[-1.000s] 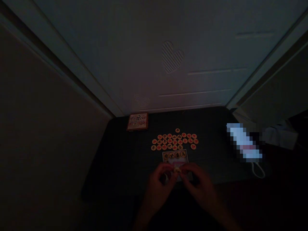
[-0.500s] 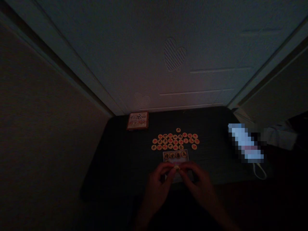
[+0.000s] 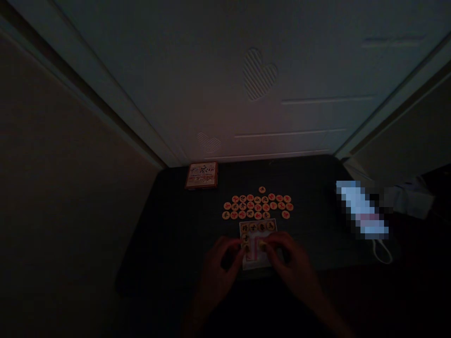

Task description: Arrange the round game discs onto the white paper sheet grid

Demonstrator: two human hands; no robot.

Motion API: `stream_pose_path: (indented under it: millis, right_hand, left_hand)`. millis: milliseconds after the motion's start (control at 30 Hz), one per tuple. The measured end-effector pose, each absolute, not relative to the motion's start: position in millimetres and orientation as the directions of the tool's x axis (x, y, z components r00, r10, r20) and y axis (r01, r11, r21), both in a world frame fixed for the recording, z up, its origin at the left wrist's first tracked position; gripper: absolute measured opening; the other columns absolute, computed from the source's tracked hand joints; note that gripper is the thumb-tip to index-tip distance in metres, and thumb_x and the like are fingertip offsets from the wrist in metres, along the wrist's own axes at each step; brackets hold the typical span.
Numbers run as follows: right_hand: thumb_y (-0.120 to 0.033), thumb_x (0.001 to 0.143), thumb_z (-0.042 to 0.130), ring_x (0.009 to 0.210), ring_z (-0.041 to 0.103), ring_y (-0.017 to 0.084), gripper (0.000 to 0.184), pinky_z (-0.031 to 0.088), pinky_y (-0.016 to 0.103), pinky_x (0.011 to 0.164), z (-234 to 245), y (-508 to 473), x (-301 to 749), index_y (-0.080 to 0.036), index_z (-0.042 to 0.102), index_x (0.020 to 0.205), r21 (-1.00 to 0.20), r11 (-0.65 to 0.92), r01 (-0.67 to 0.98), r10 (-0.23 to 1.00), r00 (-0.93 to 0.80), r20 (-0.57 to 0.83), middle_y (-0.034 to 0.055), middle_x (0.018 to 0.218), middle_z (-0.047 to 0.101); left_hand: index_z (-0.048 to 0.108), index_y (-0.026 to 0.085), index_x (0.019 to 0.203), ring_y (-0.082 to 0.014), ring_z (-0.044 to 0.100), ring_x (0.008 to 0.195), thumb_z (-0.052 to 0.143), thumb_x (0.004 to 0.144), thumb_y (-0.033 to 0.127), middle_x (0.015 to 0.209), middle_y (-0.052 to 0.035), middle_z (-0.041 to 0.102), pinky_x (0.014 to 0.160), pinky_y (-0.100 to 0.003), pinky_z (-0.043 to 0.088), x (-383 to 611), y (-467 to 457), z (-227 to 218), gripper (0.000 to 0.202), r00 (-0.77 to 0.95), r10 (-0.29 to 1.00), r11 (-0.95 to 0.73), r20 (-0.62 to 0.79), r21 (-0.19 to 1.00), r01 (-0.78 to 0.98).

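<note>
My left hand [image 3: 221,265] is closed in a pinch at the left edge of a shallow tray [image 3: 259,264], with a Chinese chess piece [image 3: 245,248] at its fingertips. Between thumb and fingers, my right hand [image 3: 291,259] pinches another round chess piece [image 3: 262,245] above the tray's middle. Along the tray's far side lies a row of black-marked pieces [image 3: 261,226], and one more piece [image 3: 245,238] sits below the row's left end. Beyond the tray, red- and black-marked pieces [image 3: 250,205] lie in rough rows on the dark table.
A square box [image 3: 202,175] with a printed lid stands at the table's back left. At the right lies a blurred, pale object [image 3: 362,209] with a white loop cord [image 3: 382,251]. A pale panel with raised hearts [image 3: 259,75] rises behind the table [image 3: 169,234]. The light is dim.
My hands have moved apart. Both met at one piece over the tray; now the left is at the tray's left edge and the right holds a piece above its middle.
</note>
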State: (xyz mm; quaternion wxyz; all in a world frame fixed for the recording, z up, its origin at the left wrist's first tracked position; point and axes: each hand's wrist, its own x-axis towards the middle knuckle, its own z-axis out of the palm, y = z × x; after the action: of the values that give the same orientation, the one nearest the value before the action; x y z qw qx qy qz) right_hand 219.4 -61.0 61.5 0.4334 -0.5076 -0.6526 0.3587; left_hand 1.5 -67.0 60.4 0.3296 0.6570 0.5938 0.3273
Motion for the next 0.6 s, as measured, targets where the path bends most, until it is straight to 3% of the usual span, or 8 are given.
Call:
stream_pose_path:
  millis: [300,600]
  right_hand:
    - [-0.022,0.095,0.059,0.093,0.071,0.019,0.017,0.058,0.033,0.084,55,-65,212,-0.026,0.067,0.109,-0.886,0.237,0.398,0.962,-0.226,0.155,0.0035,0.104,0.074]
    - [-0.017,0.094,0.06,0.093,0.071,0.017,0.013,0.055,0.03,0.087,57,-62,205,-0.023,0.069,0.102,-0.877,0.118,0.466,0.936,-0.346,-0.058,0.0026,0.103,0.075]
  left_hand:
    - [0.072,0.031,0.114,-0.0226,0.067,0.088,0.076,0.085,0.036,0.092,-0.0027,0.069,0.08,-0.037,0.056,-8,-83,47,0.03,0.223,0.975,-0.142,-0.002,0.765,0.628]
    - [0.07,0.028,0.109,-0.0189,0.065,0.086,0.075,0.087,0.032,0.094,-0.0003,0.069,0.081,-0.034,0.053,-5,-79,47,0.023,0.256,0.966,-0.137,-0.031,0.781,0.609]
